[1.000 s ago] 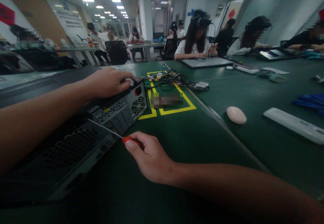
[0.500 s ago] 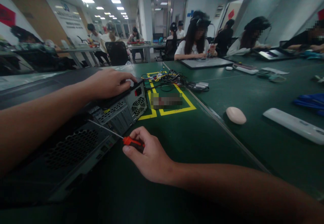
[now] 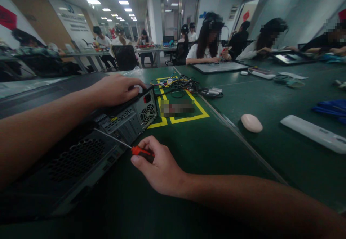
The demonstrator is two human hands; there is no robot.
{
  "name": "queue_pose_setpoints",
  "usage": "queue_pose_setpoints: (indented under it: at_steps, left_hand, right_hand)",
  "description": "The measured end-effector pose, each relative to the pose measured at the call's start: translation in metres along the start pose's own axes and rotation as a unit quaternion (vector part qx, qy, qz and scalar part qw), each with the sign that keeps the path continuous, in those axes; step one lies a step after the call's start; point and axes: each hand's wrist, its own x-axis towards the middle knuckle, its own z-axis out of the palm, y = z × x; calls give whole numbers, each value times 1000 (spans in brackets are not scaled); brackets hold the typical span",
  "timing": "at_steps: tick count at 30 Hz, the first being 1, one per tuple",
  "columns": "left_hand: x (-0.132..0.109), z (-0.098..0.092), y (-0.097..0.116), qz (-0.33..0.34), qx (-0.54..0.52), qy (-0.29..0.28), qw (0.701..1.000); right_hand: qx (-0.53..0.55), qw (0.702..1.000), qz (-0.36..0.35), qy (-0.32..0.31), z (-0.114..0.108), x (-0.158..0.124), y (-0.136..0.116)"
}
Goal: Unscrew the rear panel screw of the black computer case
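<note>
A black computer case (image 3: 135,123) lies on the green table, its metal back panel with a round fan grille facing me. My left hand (image 3: 119,89) rests on the top of the case near the far corner, fingers loosely bent and apart, holding nothing. In my right hand (image 3: 162,167) is a screwdriver (image 3: 142,154) with a red and black handle, gripped by curled fingers and thumb. The long thin shaft points up and left, its tip at the edge of the case's back panel. What the tip touches is too dark to tell.
Beyond the case, tangled cables (image 3: 186,84) lie by yellow tape (image 3: 189,118) and a blurred-out object. To the right are a pale mouse (image 3: 251,123), a white power strip (image 3: 313,132) and blue cloth (image 3: 331,109). Across the table, people work at flat panels (image 3: 220,67).
My hands, the screwdriver and the case look almost unchanged. Across the table, a person on the right has moved their arms slightly forward over a panel.
</note>
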Motion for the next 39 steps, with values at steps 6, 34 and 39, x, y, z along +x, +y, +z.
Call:
queue_pose_setpoints:
  at_steps: [6, 34, 39]
  left_hand:
    - [-3, -2, 4, 2, 20, -6, 1000]
    - [0, 0, 1, -3, 16, -2, 1000]
    - [-4, -6, 7, 1, 33, -15, 999]
  right_hand:
    - [2, 1000, -1, -3, 0, 0, 3]
    - [-2, 1000, -27, -12, 1, 0, 4]
    - [9, 1000, 6, -9, 1, -1, 2]
